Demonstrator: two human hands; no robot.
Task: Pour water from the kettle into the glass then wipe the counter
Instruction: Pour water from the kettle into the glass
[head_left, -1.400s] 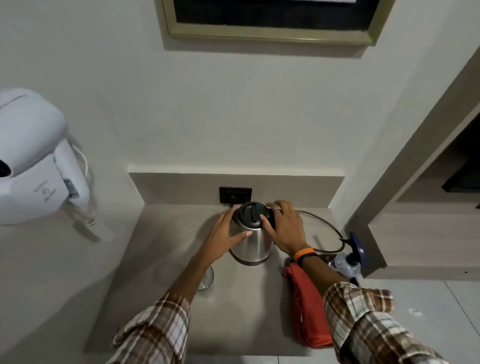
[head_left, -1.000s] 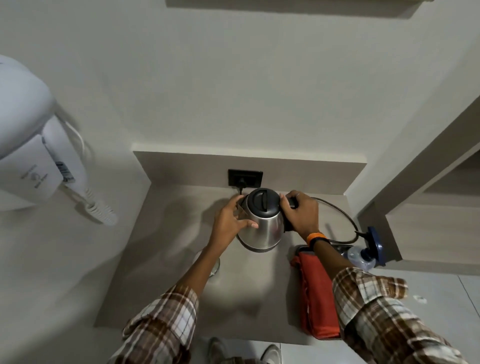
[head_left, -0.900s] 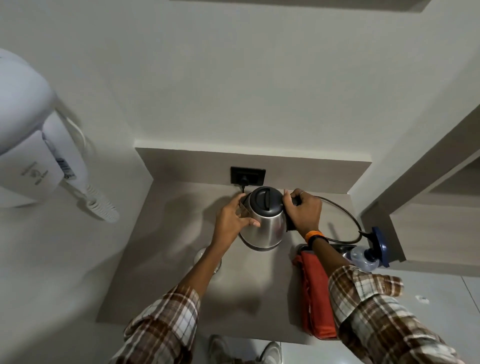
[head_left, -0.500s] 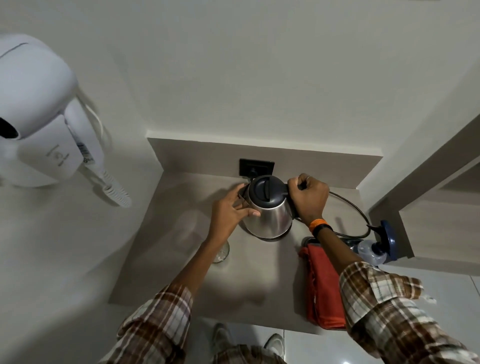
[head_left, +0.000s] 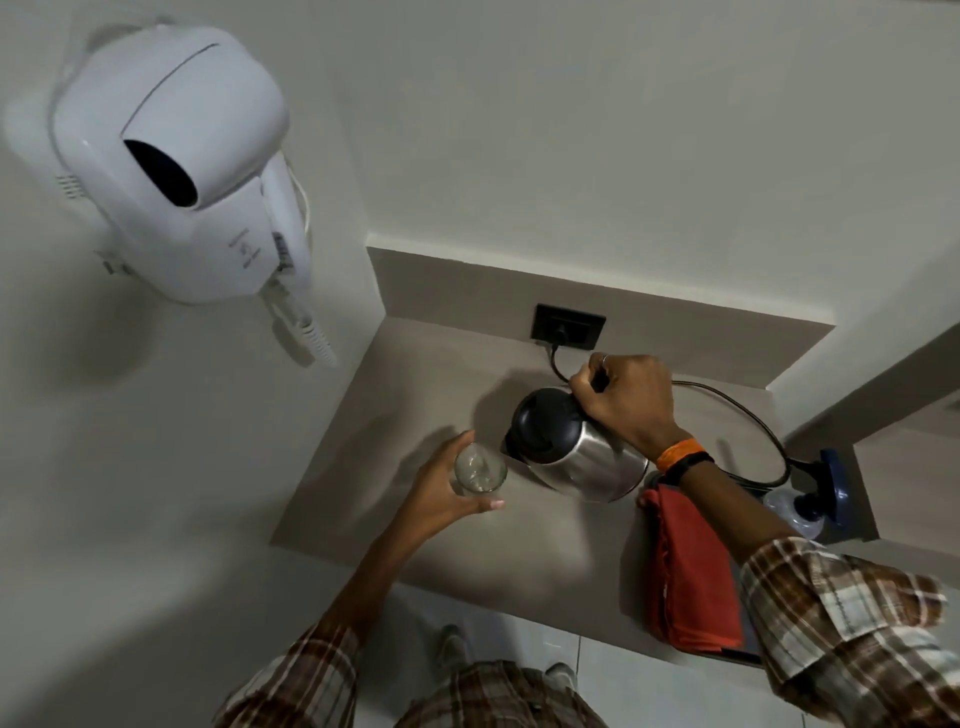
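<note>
A steel kettle (head_left: 576, 452) with a black lid is lifted off the grey counter (head_left: 415, 384) and tilted to the left. My right hand (head_left: 626, 397) grips its black handle. Its spout sits just beside the rim of a clear glass (head_left: 479, 468), which my left hand (head_left: 441, 493) holds above the counter. I cannot tell whether water is flowing. A folded red cloth (head_left: 691, 571) lies on the counter's right side, partly under my right forearm.
A white wall-mounted hair dryer (head_left: 182, 171) hangs at the left, above the counter. A black socket (head_left: 569, 326) sits in the back wall with a cord (head_left: 748, 410) running right. A blue and clear spray bottle (head_left: 810, 504) stands at the counter's right end.
My left hand left the kettle's side and picked up the glass. My right hand lifted the kettle and tipped it left toward the glass. The camera view shifted left and down.
</note>
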